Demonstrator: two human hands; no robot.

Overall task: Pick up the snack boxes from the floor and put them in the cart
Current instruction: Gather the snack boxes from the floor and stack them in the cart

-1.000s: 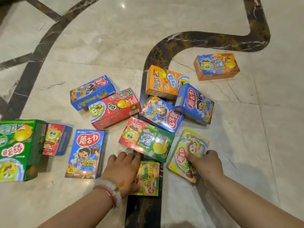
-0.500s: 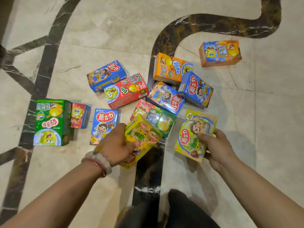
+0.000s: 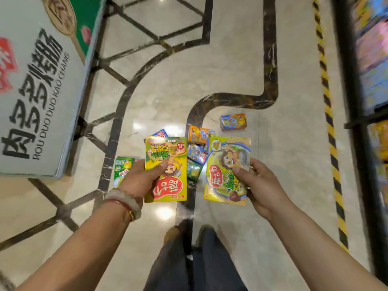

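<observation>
Now both boxes (image 3: 165, 169) lifted off floor (image 3: 231, 76).

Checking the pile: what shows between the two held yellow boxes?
In the head view, floor boxes: a blue one and a green one.

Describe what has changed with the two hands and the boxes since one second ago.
Both hands rose from the floor, each lifting a box. The left hand now holds one yellow-green box in the air, and the right hand holds the other yellow-green box. The view rose too, and a big printed sign came into sight. The orange box and the other boxes remain on the floor.
</observation>
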